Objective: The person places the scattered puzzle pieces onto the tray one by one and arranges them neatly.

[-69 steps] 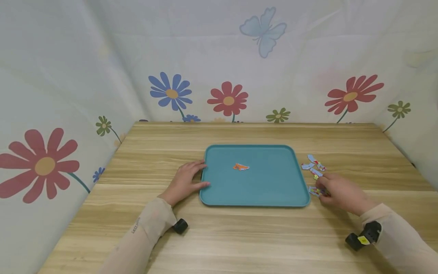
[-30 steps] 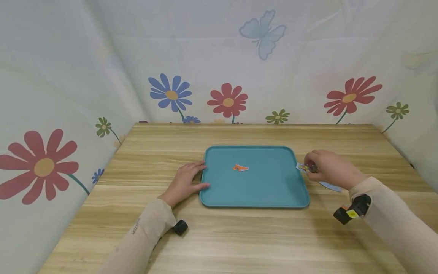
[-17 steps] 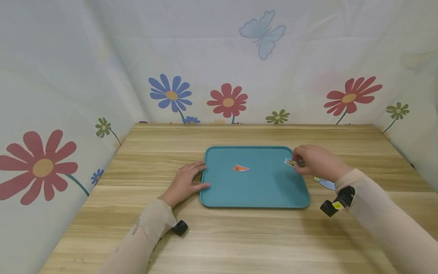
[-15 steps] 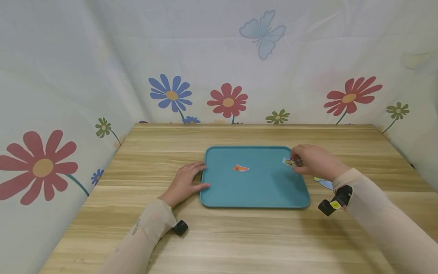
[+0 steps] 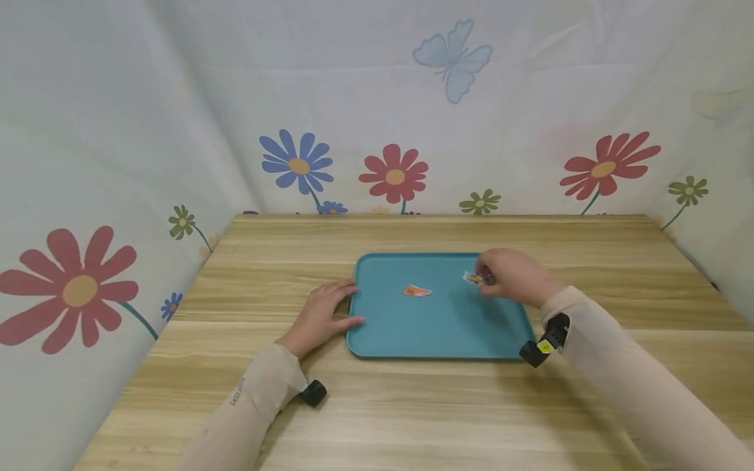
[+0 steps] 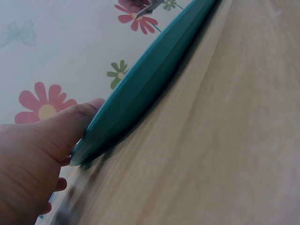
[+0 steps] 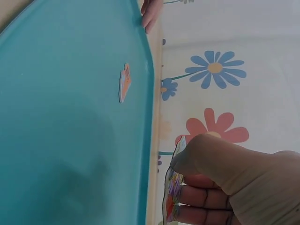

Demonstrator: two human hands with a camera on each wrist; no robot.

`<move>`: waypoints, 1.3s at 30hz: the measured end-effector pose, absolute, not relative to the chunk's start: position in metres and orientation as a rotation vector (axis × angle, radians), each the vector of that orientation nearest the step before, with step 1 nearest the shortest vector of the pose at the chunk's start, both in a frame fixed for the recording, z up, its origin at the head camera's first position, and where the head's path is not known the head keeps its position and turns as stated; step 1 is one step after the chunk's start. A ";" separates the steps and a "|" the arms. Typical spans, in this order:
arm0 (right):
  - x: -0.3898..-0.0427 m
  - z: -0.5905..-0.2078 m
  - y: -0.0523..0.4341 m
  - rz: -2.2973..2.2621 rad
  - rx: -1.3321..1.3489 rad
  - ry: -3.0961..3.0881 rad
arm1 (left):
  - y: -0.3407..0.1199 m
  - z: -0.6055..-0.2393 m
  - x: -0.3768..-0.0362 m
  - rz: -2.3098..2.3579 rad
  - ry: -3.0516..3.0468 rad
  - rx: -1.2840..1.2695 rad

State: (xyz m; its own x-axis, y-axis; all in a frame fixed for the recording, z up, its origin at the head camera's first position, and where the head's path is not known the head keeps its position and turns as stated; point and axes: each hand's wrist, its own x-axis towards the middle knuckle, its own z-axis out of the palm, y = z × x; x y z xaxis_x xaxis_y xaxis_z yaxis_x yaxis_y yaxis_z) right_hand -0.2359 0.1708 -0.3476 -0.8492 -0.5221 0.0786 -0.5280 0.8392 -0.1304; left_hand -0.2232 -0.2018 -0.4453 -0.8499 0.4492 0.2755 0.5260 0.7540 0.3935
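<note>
My left hand (image 5: 321, 314) lies at the left edge of a teal tray (image 5: 424, 340), its thumb and fingertips resting over the rim. In the left wrist view the thumb (image 6: 70, 124) bears on the tray's raised edge (image 6: 136, 89). Over the tray's right half, my right hand (image 5: 512, 276) pinches a flat, multicoloured puzzle piece (image 5: 473, 279) between thumb and fingers. The right wrist view shows this piece (image 7: 171, 197) edge-on, above the tray surface. An orange cut-out piece (image 5: 417, 290) lies flat inside the tray, left of the right hand.
The tray sits on a wood-grain table (image 5: 412, 405). Behind it hangs a white cloth (image 5: 353, 78) printed with flowers and a butterfly. My right hand and sleeve (image 5: 607, 347) cover the tabletop just right of the tray.
My right hand has carried the puzzle piece leftward from the loose pieces beside the tray to above it. Those loose pieces are now hidden behind the arm. The left hand has stayed put.
</note>
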 end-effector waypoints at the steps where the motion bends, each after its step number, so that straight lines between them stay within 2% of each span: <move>1: -0.237 -0.349 0.169 0.228 0.845 -2.974 | -0.202 -0.446 -0.223 -0.702 -2.791 -0.777; 39: -0.256 -0.394 0.122 0.241 0.822 -3.051 | -0.199 -0.446 -0.216 -0.679 -2.791 -0.761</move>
State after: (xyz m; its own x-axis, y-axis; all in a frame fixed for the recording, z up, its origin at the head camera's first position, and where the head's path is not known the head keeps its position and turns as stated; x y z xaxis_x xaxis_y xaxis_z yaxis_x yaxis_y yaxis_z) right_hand -0.2556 0.1215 -0.3938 -0.8651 -0.5014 0.0136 -0.4973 0.8539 -0.1537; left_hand -0.2155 -0.1990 -0.4455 -0.8554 0.4388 0.2751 0.5162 0.7662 0.3828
